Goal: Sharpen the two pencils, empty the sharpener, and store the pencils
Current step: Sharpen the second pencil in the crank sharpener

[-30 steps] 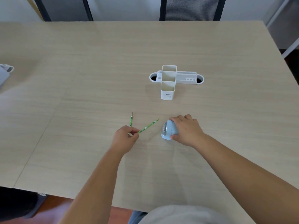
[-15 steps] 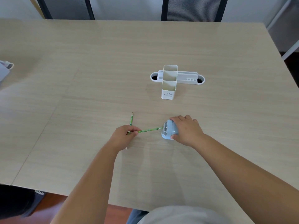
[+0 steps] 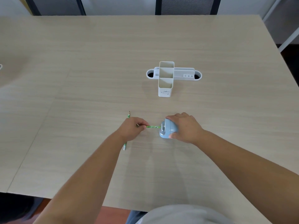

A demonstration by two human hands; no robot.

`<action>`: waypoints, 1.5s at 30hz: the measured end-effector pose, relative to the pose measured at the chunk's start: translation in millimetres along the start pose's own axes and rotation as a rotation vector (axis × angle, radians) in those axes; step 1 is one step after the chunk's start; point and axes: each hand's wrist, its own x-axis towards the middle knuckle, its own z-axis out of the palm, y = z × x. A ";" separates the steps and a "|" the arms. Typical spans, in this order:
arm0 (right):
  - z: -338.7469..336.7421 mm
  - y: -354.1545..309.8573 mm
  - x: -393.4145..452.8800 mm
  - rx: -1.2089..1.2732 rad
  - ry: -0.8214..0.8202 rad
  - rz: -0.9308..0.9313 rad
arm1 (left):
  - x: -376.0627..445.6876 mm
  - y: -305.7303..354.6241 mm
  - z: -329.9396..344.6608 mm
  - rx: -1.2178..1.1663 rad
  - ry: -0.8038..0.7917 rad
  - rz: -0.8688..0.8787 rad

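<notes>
My left hand [image 3: 131, 128] pinches a green pencil [image 3: 153, 127] that lies level, its tip inside the front of the light blue sharpener [image 3: 167, 130]. My right hand [image 3: 184, 128] is wrapped over the sharpener from the right and holds it on the table. A second green pencil [image 3: 128, 115] lies on the table under my left hand; its point shows beyond my knuckles and its other end sticks out below my wrist. The white pencil holder [image 3: 166, 78], with tall open compartments, stands farther back on the wooden table [image 3: 80, 78].
The holder has a low side tray [image 3: 184, 75] with round holes at both ends. Two dark chairs [image 3: 186, 5] stand behind the table's far edge. A white object [image 3: 0, 67] peeks in at the left edge. The table's near edge runs below my forearms.
My left hand swung the pencil from a slant to level and pushed its tip into the sharpener. My right hand stayed on the sharpener.
</notes>
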 end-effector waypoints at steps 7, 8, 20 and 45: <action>3.3 3.2 -1.0 0.087 0.001 0.022 | -3.1 -0.7 -1.1 0.022 -0.021 0.023; 3.5 3.6 -3.4 0.127 0.002 0.031 | -3.2 -1.2 -1.0 0.020 -0.022 0.024; 51.0 63.9 -50.4 0.265 0.094 0.377 | 9.7 57.3 52.2 0.601 -0.036 0.428; 49.9 73.8 -8.8 -0.176 -0.005 0.095 | 27.7 75.5 84.1 0.647 0.016 0.188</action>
